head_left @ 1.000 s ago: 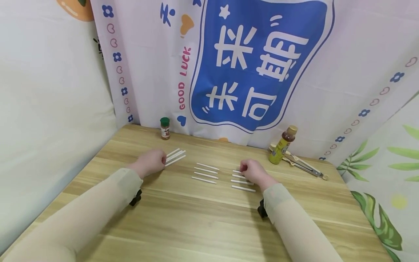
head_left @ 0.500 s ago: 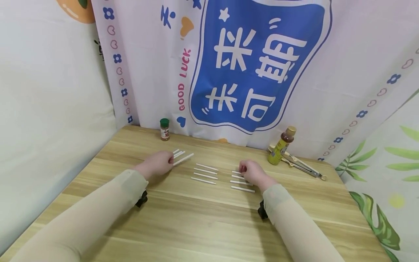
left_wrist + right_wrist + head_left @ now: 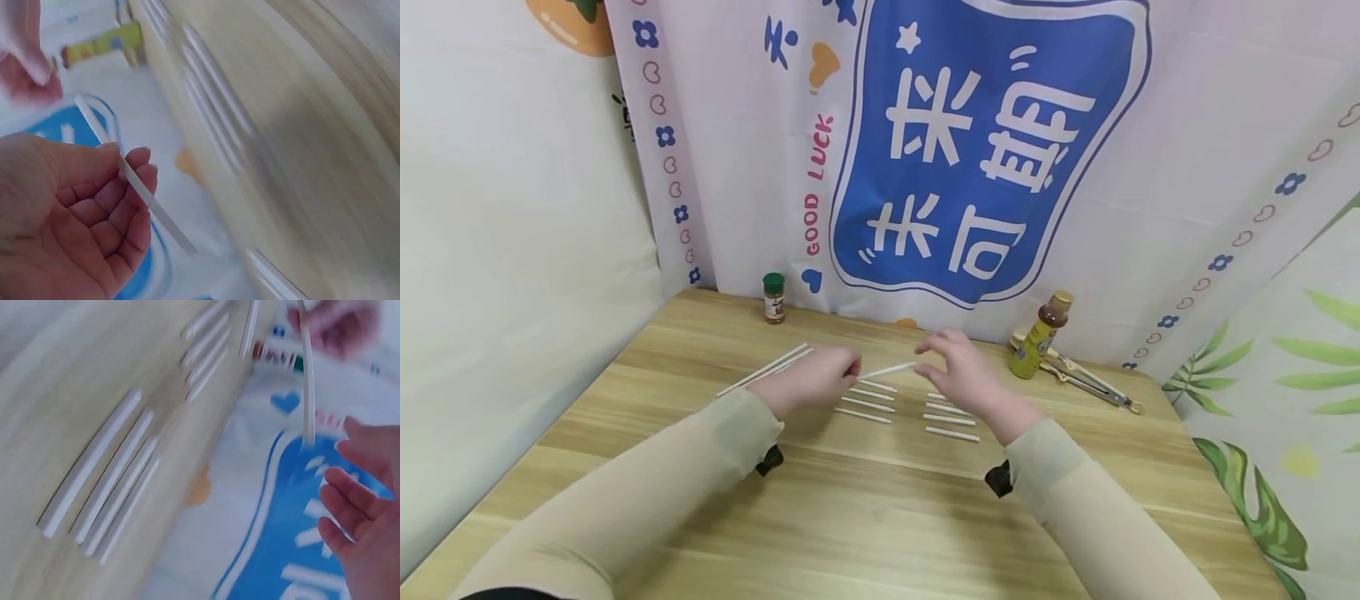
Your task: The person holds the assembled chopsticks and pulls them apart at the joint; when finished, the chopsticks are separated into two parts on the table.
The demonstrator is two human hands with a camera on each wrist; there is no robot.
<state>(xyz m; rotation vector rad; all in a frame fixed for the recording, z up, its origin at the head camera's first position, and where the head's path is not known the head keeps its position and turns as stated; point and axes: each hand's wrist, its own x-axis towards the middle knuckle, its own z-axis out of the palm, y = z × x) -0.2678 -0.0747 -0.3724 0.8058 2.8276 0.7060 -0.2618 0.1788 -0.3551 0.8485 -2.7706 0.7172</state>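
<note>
A thin white stick point(image 3: 887, 369) is pinched between the thumb and fingertips of my left hand point(image 3: 808, 381), raised off the table, its free end pointing right. In the left wrist view, the same stick point(image 3: 164, 215) crosses the fingers at a slant. My right hand point(image 3: 964, 377) has spread fingers close to that free end and grips nothing. Below the hands, similar sticks lie in two side-by-side groups: a left row point(image 3: 865, 415) and a right row point(image 3: 951, 434). Further left, loose sticks point(image 3: 767, 367) lie partly hidden behind my left hand.
A green-capped spice jar point(image 3: 774, 298) stands at the back left of the wooden table point(image 3: 850, 517). At the back right are a yellow-labelled bottle point(image 3: 1036, 343) and metal tongs point(image 3: 1093, 386) lying behind it. A printed curtain point(image 3: 737, 167) hangs along the rear edge.
My left hand has moved right from the loose sticks, carrying one stick. My right hand has risen from the right row and its fingers have spread.
</note>
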